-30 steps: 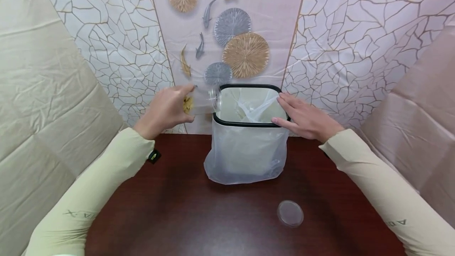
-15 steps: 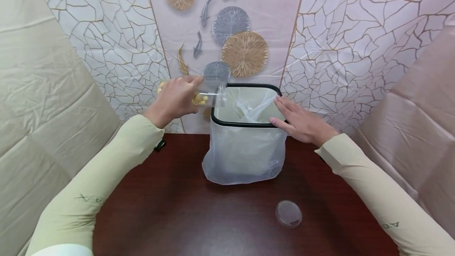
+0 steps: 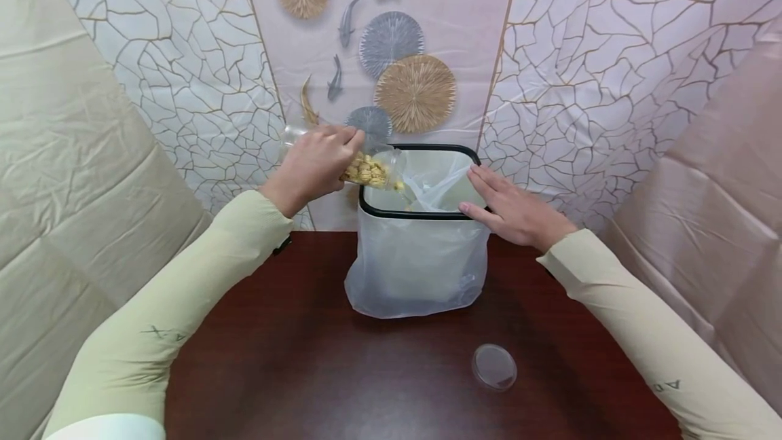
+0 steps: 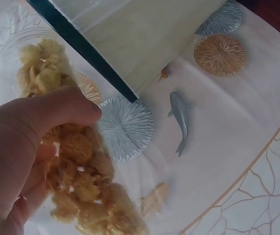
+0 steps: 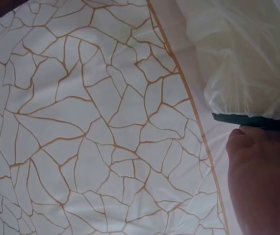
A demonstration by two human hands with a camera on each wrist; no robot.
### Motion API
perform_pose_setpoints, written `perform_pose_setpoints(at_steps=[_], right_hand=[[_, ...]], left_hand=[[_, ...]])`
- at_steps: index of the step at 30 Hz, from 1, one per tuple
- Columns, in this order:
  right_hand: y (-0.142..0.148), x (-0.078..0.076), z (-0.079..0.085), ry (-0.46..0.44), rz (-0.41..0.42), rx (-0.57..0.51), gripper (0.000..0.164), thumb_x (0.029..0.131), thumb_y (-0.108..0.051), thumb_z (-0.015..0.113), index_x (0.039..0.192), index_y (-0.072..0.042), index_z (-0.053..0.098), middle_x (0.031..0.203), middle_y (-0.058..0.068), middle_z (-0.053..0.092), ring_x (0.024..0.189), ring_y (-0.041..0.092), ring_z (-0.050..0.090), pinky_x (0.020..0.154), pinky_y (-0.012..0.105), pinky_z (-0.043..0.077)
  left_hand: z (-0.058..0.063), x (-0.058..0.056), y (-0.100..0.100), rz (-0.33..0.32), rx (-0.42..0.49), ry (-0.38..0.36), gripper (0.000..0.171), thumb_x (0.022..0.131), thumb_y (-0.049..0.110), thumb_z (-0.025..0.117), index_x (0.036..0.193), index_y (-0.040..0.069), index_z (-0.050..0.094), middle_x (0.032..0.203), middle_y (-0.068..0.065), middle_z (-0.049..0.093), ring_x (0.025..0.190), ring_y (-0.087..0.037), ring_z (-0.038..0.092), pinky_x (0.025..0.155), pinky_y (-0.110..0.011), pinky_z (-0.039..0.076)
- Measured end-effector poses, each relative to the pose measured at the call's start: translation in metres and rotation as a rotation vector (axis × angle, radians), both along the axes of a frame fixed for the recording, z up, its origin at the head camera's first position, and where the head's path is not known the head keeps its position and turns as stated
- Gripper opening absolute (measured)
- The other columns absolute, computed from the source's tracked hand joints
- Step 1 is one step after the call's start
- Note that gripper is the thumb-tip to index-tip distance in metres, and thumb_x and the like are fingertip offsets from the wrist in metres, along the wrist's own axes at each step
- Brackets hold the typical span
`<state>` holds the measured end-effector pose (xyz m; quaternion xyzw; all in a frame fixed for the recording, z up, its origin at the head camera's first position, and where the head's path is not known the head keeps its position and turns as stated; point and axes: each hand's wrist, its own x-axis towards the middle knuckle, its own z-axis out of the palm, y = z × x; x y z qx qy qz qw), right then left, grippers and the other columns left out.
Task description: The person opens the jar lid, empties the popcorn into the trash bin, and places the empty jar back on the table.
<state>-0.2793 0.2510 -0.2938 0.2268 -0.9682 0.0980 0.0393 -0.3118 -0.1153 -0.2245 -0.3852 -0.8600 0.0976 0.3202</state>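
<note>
My left hand [image 3: 320, 161] grips a clear jar [image 3: 393, 163] and holds it tilted, mouth down to the right, over the left rim of a trash bin [image 3: 421, 215]. Yellow, popcorn-like pieces [image 3: 366, 172] crowd toward the jar's mouth; in the left wrist view, the pieces [image 4: 76, 152] fill much of its length. A few yellow bits show just inside the bin. A translucent white bag [image 3: 421, 270] lines the bin and hangs outside under its black rim. With fingers fairly straight, my right hand [image 3: 513, 206] rests on the bin's right rim.
A round clear lid [image 3: 494, 367] lies on the dark red-brown table [image 3: 342, 365], in front of the bin and to the right. Behind the bin hangs a patterned cloth [image 3: 415, 94]. Beige padded panels [image 3: 55, 155] stand at both sides.
My left hand has moved right and tipped the jar further down over the bin. The yellow pieces have slid to its mouth, some dropping in. My right hand stays on the rim.
</note>
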Motion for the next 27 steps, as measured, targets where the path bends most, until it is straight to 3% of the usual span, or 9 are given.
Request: perform_pose_setpoints(at_steps=[3,8,15,21,27], right_hand=[[0.0,0.0,0.0,0.0,-0.001,-0.002,0.084,0.109,-0.061,0.035,0.169,-0.007,0.014,0.178,0.017,0.011,0.165,0.039,0.011,0.13,0.061,0.018],[0.0,0.0,0.0,-0.001,-0.004,-0.004,0.084,0.109,-0.061,0.036,0.169,-0.007,0.014,0.178,0.016,0.01,0.165,0.039,0.011,0.131,0.061,0.019],[-0.001,0.0,0.0,0.007,0.0,-0.008,0.084,0.109,-0.061,0.036,0.169,-0.007,0.015,0.178,0.017,0.012,0.165,0.039,0.012,0.131,0.06,0.019],[-0.003,-0.002,0.0,0.007,0.008,0.004,0.085,0.109,-0.063,0.035,0.169,-0.007,0.014,0.178,0.018,0.011,0.165,0.039,0.012,0.131,0.06,0.019],[-0.001,-0.001,0.0,0.0,-0.003,-0.003,0.084,0.109,-0.062,0.036,0.17,-0.008,0.013,0.178,0.016,0.011,0.165,0.038,0.011,0.131,0.06,0.019]], left_hand=[[0.001,-0.001,0.005,-0.014,-0.055,0.039,0.049,0.077,0.0,0.083,0.121,-0.003,0.061,0.113,-0.017,0.071,0.108,-0.038,0.07,0.096,-0.047,0.06],[0.002,-0.004,0.01,-0.051,-0.13,0.175,0.034,0.089,-0.009,0.067,0.123,-0.007,0.064,0.113,-0.019,0.072,0.109,-0.035,0.071,0.1,-0.043,0.059],[0.005,-0.012,0.017,-0.119,-0.255,0.4,0.02,0.097,-0.011,0.052,0.106,-0.002,0.067,0.097,-0.015,0.071,0.099,-0.032,0.071,0.093,-0.039,0.056],[0.008,-0.014,0.027,-0.161,-0.365,0.617,0.027,0.101,-0.008,0.046,0.096,0.001,0.07,0.083,-0.009,0.066,0.084,-0.025,0.068,0.088,-0.036,0.057],[0.011,-0.014,0.045,-0.211,-0.39,0.723,0.028,0.104,-0.001,0.046,0.097,0.003,0.073,0.084,-0.008,0.068,0.08,-0.023,0.065,0.086,-0.034,0.055]])
